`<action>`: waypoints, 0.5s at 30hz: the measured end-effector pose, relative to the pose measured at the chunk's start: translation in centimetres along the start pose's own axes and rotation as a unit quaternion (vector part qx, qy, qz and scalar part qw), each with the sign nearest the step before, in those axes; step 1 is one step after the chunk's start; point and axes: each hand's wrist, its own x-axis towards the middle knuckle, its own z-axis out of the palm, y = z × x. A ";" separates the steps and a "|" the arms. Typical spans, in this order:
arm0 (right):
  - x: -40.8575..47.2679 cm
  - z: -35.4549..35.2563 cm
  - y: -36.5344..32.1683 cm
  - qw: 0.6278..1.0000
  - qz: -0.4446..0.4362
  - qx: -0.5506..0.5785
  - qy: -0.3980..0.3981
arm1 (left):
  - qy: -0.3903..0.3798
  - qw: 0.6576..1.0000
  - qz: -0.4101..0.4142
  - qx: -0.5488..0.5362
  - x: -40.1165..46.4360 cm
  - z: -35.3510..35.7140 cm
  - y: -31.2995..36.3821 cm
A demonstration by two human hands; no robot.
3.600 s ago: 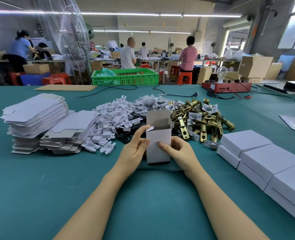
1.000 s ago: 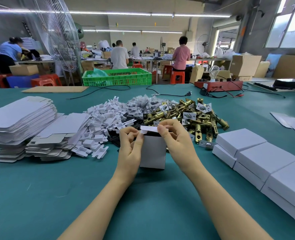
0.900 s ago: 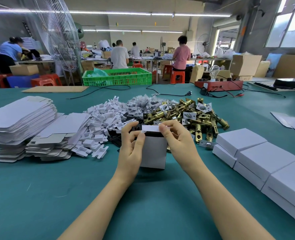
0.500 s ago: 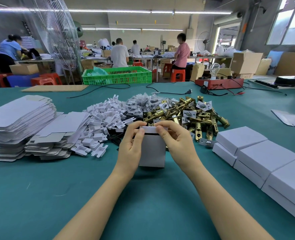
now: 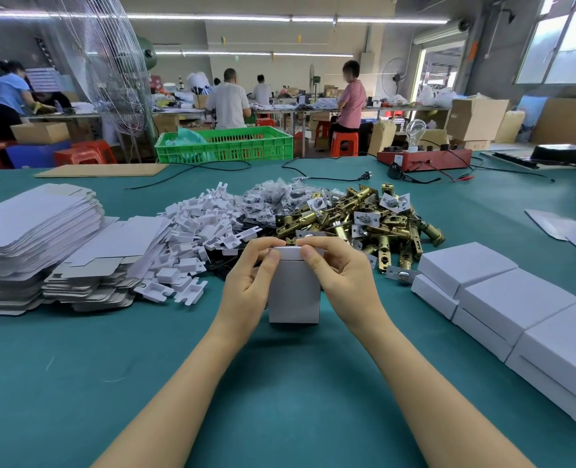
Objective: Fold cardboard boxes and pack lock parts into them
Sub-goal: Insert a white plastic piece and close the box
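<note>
White box upright on green table, centre front. L hand & R hand both pinch its top flap, thumbs on front edge. Brass lock parts heaped just behind; 3 closed boxes at R.
</note>
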 end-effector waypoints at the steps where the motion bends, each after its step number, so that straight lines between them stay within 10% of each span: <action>1: 0.0 0.0 0.0 1.000 0.001 -0.001 0.000 | 0.001 1.000 -0.002 0.001 0.0 0.0 0.0; 15: -0.1 0.0 0.7 0.999 -0.019 -0.023 0.012 | -0.004 1.000 -0.007 0.004 0.1 -0.4 -0.3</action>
